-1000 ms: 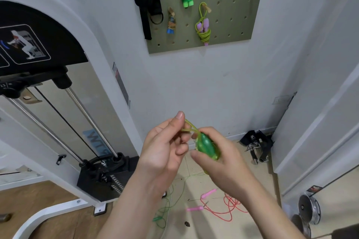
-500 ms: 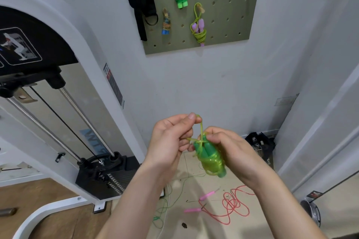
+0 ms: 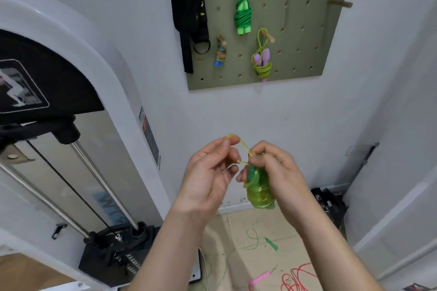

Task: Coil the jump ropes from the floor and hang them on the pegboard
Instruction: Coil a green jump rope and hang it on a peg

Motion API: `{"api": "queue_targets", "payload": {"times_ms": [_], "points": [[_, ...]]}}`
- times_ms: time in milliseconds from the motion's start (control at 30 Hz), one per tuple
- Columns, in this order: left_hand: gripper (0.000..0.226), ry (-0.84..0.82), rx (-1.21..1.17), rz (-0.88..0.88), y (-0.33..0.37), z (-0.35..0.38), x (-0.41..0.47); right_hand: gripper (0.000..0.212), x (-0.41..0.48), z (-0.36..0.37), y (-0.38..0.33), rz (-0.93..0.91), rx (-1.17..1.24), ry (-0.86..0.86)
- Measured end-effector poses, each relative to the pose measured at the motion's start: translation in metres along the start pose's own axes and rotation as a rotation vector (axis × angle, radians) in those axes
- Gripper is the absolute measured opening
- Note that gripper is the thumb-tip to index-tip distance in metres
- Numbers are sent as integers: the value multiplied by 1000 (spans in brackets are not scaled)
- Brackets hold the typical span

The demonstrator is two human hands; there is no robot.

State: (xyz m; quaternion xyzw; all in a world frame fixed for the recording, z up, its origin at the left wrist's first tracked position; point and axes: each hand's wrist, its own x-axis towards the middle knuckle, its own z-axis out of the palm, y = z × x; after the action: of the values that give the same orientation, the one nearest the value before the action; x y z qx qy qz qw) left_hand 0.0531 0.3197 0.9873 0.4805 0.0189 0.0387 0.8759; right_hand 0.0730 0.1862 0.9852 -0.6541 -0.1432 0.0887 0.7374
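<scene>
Your right hand [image 3: 281,177] grips the coiled green jump rope [image 3: 260,194], held below the pegboard [image 3: 331,42]. Your left hand [image 3: 205,179] pinches its yellow-green loop [image 3: 244,146]. Risks: a loose grip lets the springy wraps unwind, and over-pulling the loop undoes the tie before it reaches a free peg [image 3: 340,3].

Just the one camera here, strapped to the person's head, wide-angle, facing the wall [image 3: 236,113] and tilted down a bit. Left hand [image 3: 208,172] and right hand [image 3: 279,172], both pinching the green jump rope [image 3: 260,194], sit really close, dead centre. Pegboard [image 3: 307,38] is farther off along the top edge, floor [image 3: 238,227] along the bottom, cable machine [image 3: 59,38] bending down the left side.
</scene>
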Motion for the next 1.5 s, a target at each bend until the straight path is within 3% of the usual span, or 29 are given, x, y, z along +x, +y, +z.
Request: {"api": "queue_targets", "payload": {"times_ms": [167, 600, 967, 1200, 1367, 1500], "points": [[19, -132, 80, 60, 31, -5, 41, 22, 46, 30, -8, -37, 148, -9], [18, -191, 273, 162, 62, 4, 141, 34, 146, 25, -27, -246, -8, 123], [16, -162, 396, 306, 51, 110, 278, 34, 263, -90, -64, -393, 87, 159], [18, -52, 302, 431, 60, 185, 367, 32, 358, -179, -106, -543, -68, 275], [16, -1, 511, 626, 72, 224, 417, 29, 399, -210, -139, -554, -34, 282], [22, 116, 843, 830, 81, 238, 453, 27, 433, -221, -149, -568, -109, 363]]}}
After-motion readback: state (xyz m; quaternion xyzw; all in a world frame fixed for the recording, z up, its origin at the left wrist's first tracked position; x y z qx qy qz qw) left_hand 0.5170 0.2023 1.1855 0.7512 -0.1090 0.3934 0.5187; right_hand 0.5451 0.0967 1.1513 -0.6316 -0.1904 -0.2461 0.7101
